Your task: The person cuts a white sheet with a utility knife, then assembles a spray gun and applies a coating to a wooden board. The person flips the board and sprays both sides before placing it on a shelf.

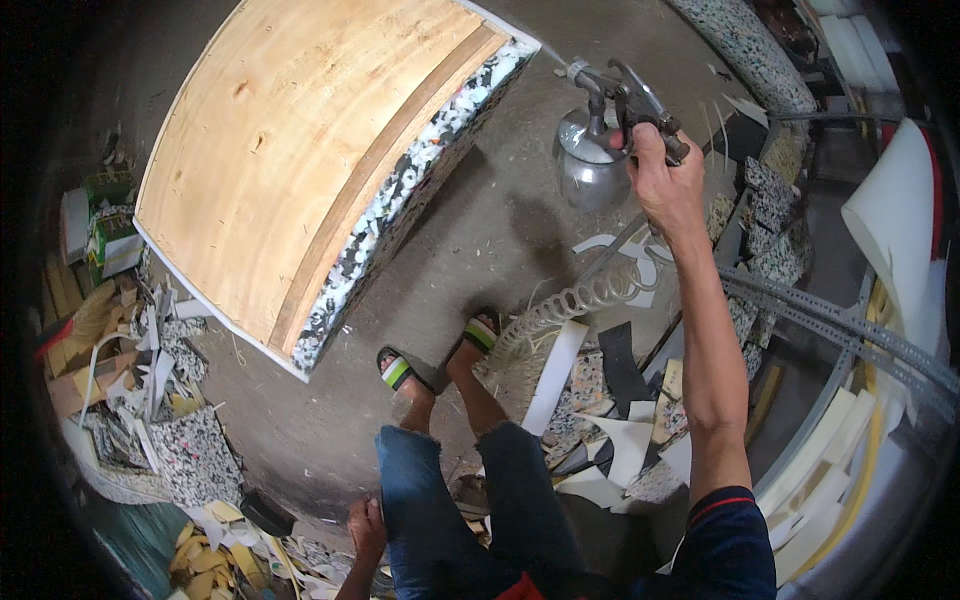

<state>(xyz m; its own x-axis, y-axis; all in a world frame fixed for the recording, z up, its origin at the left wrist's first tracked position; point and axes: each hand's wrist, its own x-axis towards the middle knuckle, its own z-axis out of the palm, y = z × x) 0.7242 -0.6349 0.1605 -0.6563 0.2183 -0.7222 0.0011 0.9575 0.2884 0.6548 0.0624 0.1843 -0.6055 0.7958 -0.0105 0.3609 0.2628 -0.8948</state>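
In my right hand (668,175) is a metal spray gun (640,100), its handle wrapped by my fingers. A shiny silver cup (592,165) hangs under its nozzle. A faint mist leaves the nozzle toward the near corner of a big wooden panel (290,130), which lies up on a thick block of speckled black-and-white foam (420,150). White edging runs along the panel's outer sides. The nozzle stays apart from the panel. Low beside my left thigh hangs my left hand (367,530), fingers curled in, with nothing visible in them.
A clear coiled hose (560,310) trails near my right foot. Foam offcuts (625,440) cover the floor at right; more scraps (195,455) heap at left. Perforated metal rails (830,320) cross on the right, beside a rolled white sheet (890,220). A speckled foam roll (745,50) lies behind.
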